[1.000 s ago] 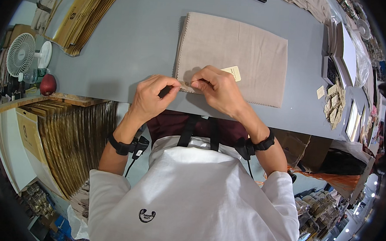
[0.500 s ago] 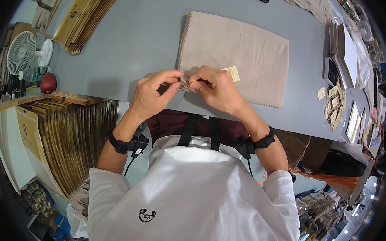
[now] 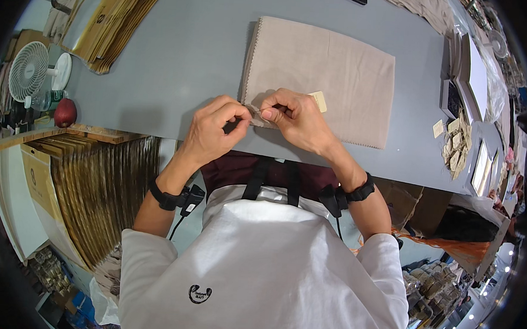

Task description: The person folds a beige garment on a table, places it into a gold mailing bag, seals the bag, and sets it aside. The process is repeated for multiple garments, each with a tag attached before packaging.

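Note:
A folded beige cloth (image 3: 340,67) with scalloped edges lies on the grey table (image 3: 180,47). Its near left corner is puckered between my two hands. My right hand (image 3: 295,120) pinches at this corner with thumb and forefinger; a thin dark line shows at the fingertips, too fine to name. Beside that corner, my left hand (image 3: 213,129) has its thumb and forefinger closed in a ring. What its tips hold, if anything, is too small to make out. A small cream tag (image 3: 318,100) rests on the cloth behind my right hand, partly covered by it.
Golden-brown packaging sleeves (image 3: 113,22) lie far left, with more packed in a bin (image 3: 95,185) below. A white fan (image 3: 30,72), a bottle (image 3: 40,101) and a dark red round object (image 3: 66,113) stand left. Loose tags (image 3: 457,145) and a white stack (image 3: 474,74) sit right.
My left fingertips have shifted slightly down and right, and the fingers have curled more. My right hand stays at the corner. The cloth has barely moved.

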`<state>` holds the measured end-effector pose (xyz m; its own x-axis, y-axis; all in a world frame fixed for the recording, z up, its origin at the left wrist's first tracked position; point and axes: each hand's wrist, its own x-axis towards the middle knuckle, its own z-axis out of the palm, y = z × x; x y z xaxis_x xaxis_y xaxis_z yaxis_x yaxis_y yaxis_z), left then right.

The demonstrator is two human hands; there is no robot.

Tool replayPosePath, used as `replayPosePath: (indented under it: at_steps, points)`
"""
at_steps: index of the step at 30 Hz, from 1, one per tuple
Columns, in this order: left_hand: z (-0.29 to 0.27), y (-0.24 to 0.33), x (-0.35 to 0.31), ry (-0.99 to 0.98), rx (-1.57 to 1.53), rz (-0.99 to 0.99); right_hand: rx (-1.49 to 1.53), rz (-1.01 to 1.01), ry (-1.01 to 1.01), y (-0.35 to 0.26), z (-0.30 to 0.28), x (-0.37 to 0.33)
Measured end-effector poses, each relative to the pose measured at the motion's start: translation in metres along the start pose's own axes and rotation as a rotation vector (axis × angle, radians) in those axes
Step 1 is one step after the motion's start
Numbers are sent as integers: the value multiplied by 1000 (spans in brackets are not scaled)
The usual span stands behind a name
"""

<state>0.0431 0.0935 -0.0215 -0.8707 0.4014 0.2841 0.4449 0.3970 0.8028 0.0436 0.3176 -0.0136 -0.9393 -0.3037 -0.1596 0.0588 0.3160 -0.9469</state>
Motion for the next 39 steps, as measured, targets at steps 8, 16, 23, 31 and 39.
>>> replayPosePath:
  at_steps: [8,16,23,31,39]
  points:
    - [-8,8,0,-41,-123,-267,-10,-118,13,-1,3,0]
    - [-5,-6,4,-103,-463,-555,-261,-511,204,6,13,-5]
    - [-14,-6,11,-188,-587,-684,-423,-626,220,19,14,-4]
    - [-10,-4,10,-172,-489,-621,-384,-587,210,20,18,-4]
    - [-47,-28,11,-17,-154,-486,-490,-595,189,9,23,-8]
